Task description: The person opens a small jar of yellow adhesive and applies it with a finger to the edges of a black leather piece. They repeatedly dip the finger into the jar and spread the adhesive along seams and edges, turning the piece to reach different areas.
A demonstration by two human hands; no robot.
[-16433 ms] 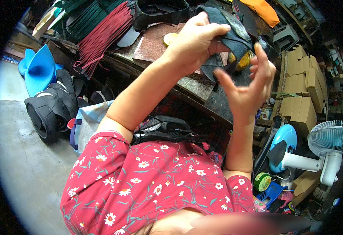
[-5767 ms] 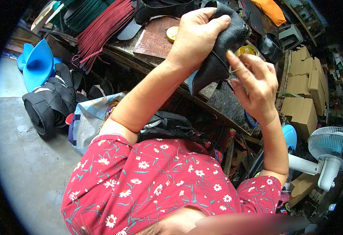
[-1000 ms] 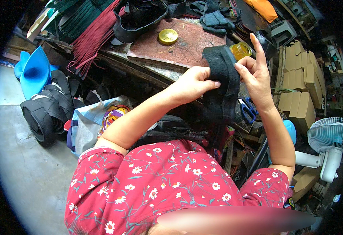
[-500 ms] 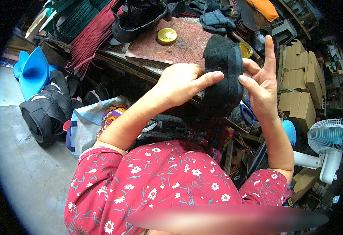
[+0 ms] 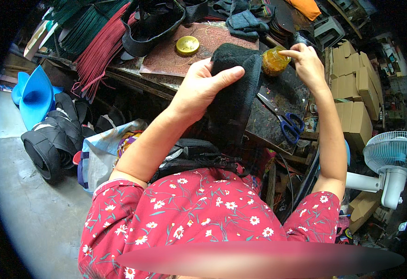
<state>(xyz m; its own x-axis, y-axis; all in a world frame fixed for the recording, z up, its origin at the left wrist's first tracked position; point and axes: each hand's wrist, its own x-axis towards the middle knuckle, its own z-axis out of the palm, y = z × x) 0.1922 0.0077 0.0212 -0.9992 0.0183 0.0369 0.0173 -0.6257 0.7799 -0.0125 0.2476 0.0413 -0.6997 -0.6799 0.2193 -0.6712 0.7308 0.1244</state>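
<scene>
My left hand (image 5: 198, 88) grips a black fuzzy shoe-shaped piece (image 5: 236, 88), holding it upright above the front edge of the workbench (image 5: 278, 116). My right hand (image 5: 306, 63) reaches forward to an open glass jar of yellow-amber stuff (image 5: 273, 63) standing on the bench, fingertips pinched at its mouth. Whether a small tool is in those fingers is too small to tell. The jar's gold lid (image 5: 187, 45) lies apart on a brown mat (image 5: 175, 58) to the left.
Blue-handled scissors (image 5: 287, 123) lie on the bench near its front edge. Red and green cord bundles (image 5: 96, 51), black straps (image 5: 152, 28) and cloth crowd the back. Cardboard boxes (image 5: 352, 93) and a white fan (image 5: 389, 160) stand right; black rubber pieces (image 5: 45, 149) and blue cones (image 5: 33, 95) left.
My right hand has left the black piece and moved forward to the jar's mouth. My left hand keeps hold of the black piece, now a little higher.
</scene>
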